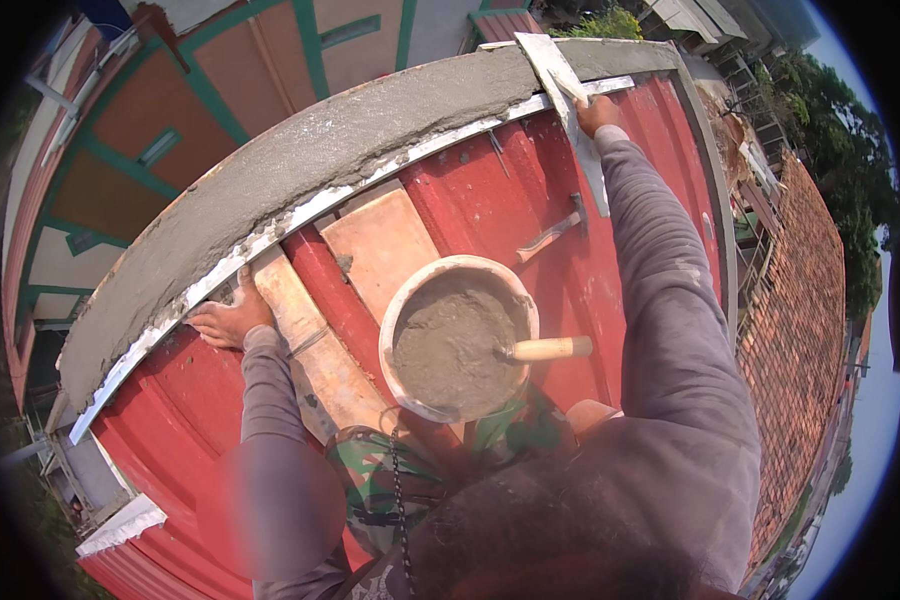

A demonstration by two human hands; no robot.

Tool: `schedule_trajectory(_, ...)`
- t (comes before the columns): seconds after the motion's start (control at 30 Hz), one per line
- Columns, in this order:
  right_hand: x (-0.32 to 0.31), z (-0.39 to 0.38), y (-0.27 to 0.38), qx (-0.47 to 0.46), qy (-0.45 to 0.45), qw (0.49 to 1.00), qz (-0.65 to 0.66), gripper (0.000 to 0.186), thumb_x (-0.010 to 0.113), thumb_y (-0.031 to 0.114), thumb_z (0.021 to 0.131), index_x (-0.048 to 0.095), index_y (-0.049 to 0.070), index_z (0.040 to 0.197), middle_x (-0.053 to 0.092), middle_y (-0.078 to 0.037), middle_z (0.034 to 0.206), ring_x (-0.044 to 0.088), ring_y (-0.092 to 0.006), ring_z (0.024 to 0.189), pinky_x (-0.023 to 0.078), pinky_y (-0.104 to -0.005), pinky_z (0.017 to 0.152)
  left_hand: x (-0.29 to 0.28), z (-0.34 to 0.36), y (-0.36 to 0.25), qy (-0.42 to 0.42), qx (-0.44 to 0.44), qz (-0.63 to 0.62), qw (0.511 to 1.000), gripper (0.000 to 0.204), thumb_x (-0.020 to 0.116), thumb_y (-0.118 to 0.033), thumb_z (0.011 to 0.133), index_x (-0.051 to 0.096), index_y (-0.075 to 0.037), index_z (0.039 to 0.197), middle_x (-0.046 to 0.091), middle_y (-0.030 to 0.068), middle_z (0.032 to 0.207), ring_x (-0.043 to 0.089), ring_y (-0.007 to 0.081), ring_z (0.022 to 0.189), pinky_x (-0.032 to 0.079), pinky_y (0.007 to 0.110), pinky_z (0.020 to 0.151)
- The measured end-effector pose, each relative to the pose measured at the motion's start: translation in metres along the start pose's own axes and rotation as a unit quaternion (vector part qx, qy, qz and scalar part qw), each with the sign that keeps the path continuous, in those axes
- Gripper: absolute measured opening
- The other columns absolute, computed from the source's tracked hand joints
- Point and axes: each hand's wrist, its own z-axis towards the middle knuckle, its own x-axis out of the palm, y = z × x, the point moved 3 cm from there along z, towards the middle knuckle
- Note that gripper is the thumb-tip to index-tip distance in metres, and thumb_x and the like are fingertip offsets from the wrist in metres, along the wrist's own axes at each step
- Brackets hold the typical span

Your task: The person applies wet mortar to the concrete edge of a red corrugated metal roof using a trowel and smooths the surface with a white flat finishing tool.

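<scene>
My right hand (598, 115) grips a long pale board (553, 68), closed round its edge. The board lies across the band of wet grey mortar (300, 135) on top of the wall, its lower end hanging over the red roof. My left hand (232, 315), fingers spread, rests on the roof side against the white, mortar-smeared strip (300, 212) along the mortar's near edge. In front of my knees stands a round bucket (388, 345) of wet mortar (455, 345). A wooden handle (550, 348) sticks out of it; the tool's other end is buried.
Red ribbed roofing sheets (470, 180) lie under me. A hammer (552, 236) rests right of the bucket. Tan boards (378, 240) lie left of it. Beyond the wall is a lower building with green-framed panels (160, 85); a tiled roof (800, 330) stands at right.
</scene>
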Motion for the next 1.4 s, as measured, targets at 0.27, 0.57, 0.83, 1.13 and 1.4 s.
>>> schedule_trajectory(0.27,0.001,-0.11,0.119,-0.135,0.057,0.986,0.078,0.054,0.062,0.048,0.101,0.07,0.006,0.134,0.07,-0.027,0.129,0.065,-0.0446,0.124,0.051,-0.0504,0.107,-0.006,0.008,0.013,0.012,-0.013,0.028,0.999,0.14,0.057,-0.096,0.076,0.026,0.01,0.162,0.014,0.0341,0.171,0.011,0.0403,0.162,0.005,0.054,0.13)
schedule_trajectory(0.57,0.005,-0.047,0.076,-0.094,0.043,0.995,0.015,0.059,0.061,0.053,0.1,0.064,0.015,0.145,0.067,-0.022,0.139,0.064,-0.0407,0.129,0.05,-0.05,0.111,-0.005,0.009,0.014,-0.011,-0.003,0.028,1.0,0.138,0.058,-0.095,0.077,0.029,0.011,0.159,0.016,0.0357,0.17,0.014,0.0421,0.161,0.007,0.053,0.13)
schedule_trajectory(0.83,-0.01,0.046,0.011,0.007,0.016,0.999,-0.033,0.059,0.065,0.051,0.097,0.073,0.002,0.13,0.07,-0.027,0.129,0.066,-0.0433,0.123,0.052,-0.0469,0.106,0.003,0.0,0.002,0.024,-0.003,0.014,1.0,0.138,0.058,-0.094,0.078,0.025,0.011,0.161,0.013,0.0346,0.171,0.01,0.0405,0.162,0.004,0.054,0.13)
schedule_trajectory(1.13,0.001,-0.117,0.153,-0.143,0.063,0.984,0.088,0.059,0.064,0.047,0.1,0.07,-0.003,0.13,0.07,-0.033,0.124,0.068,-0.0457,0.118,0.052,-0.049,0.104,-0.009,0.009,0.017,-0.012,-0.007,0.012,1.0,0.141,0.055,-0.097,0.076,0.028,0.013,0.159,0.016,0.0354,0.17,0.013,0.041,0.161,0.007,0.054,0.13)
schedule_trajectory(1.4,-0.003,-0.194,0.211,-0.229,0.075,0.964,0.112,0.052,0.061,0.045,0.102,0.066,0.006,0.136,0.072,-0.027,0.121,0.068,-0.0454,0.115,0.053,-0.054,0.101,-0.003,0.006,0.01,-0.005,-0.006,0.01,1.0,0.14,0.055,-0.097,0.076,0.029,0.013,0.159,0.017,0.0352,0.17,0.014,0.0409,0.161,0.007,0.053,0.13)
